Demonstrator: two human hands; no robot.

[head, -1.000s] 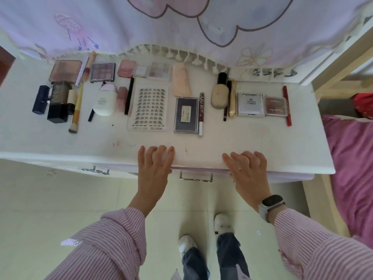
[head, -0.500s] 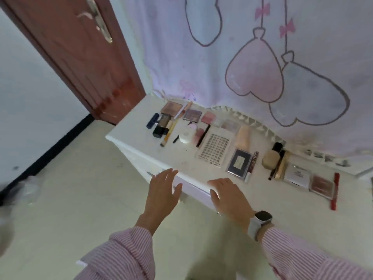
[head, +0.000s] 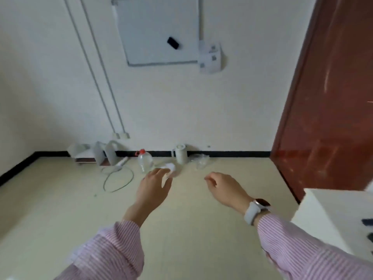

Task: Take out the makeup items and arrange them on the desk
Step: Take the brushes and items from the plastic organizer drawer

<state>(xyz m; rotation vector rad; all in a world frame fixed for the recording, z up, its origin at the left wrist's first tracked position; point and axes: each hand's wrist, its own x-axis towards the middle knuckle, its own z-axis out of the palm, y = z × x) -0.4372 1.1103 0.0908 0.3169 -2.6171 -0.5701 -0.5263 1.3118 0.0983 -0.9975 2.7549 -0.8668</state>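
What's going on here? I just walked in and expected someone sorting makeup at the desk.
Nobody is handling anything right now. The person faces a wall and a bare stretch of floor, with the left hand and right hand held out in the air, fingers relaxed and empty. Only a corner of the white desk shows at the right edge, beside the brown door. A plastic bottle and other odds and ends stand on the floor along the wall.

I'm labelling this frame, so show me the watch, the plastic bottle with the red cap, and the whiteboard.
watch (head: pixel 254 211): head view, on its pale strap at the right wrist.
plastic bottle (head: pixel 145 161): head view, on its clear body, below the red cap.
whiteboard (head: pixel 159 29): head view, on the blank middle of its face.
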